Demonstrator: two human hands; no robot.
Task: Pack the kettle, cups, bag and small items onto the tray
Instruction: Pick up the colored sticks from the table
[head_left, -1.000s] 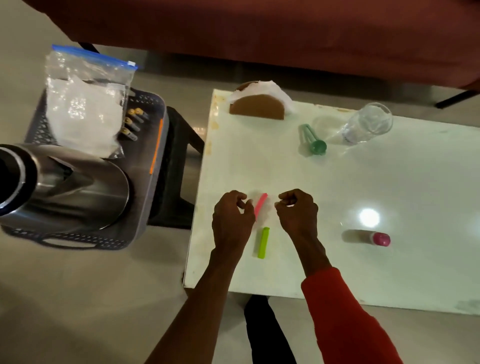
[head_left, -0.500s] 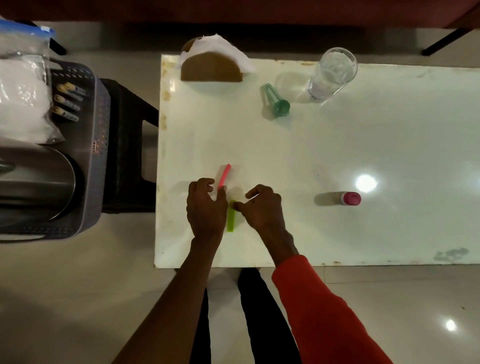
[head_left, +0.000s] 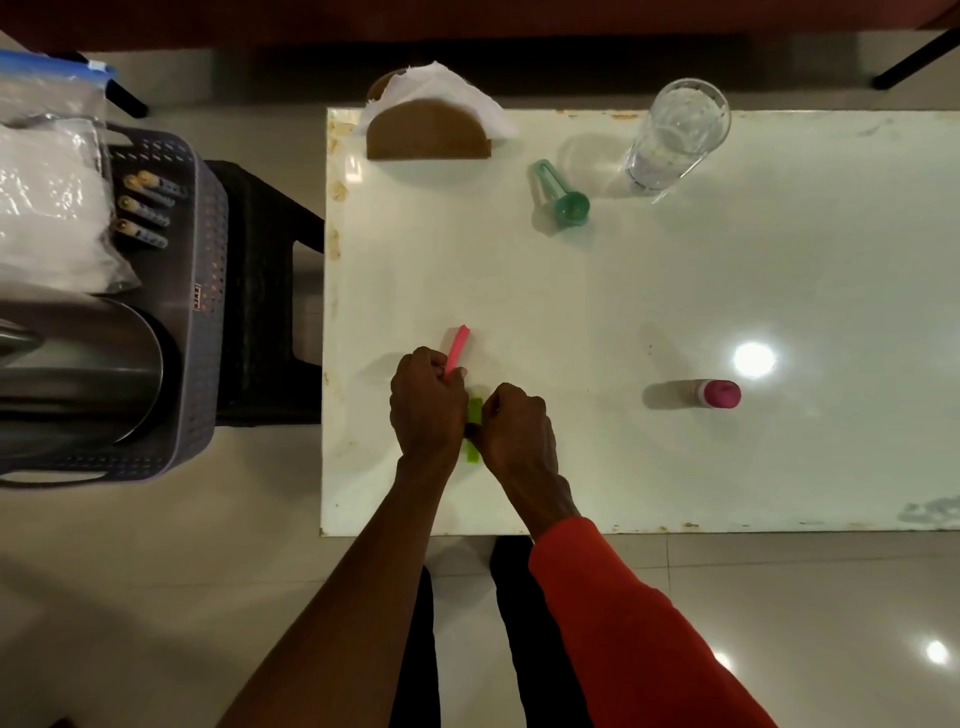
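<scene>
My left hand (head_left: 426, 402) is closed around the lower end of a pink stick (head_left: 457, 347) on the white table (head_left: 623, 312). Close beside it, my right hand (head_left: 511, 428) pinches a green stick (head_left: 474, 415) that lies flat under the fingers. The grey perforated tray (head_left: 205, 291) sits to the left on a black stool (head_left: 265, 291). It holds a steel kettle (head_left: 72, 374), a clear zip bag (head_left: 47, 202) and several small tubes (head_left: 145, 213). A clear glass (head_left: 675, 137) stands at the far side of the table.
A brown napkin holder (head_left: 428, 130) with white tissue stands at the table's far left edge. A green-capped tube (head_left: 558, 195) lies near the glass. A pink-capped bottle (head_left: 698, 393) lies to the right of my hands. Tiled floor surrounds the table.
The camera tilted to look straight down. Both hands drew nearer to me and together; the left closed on the pink stick and the right came down onto the green stick.
</scene>
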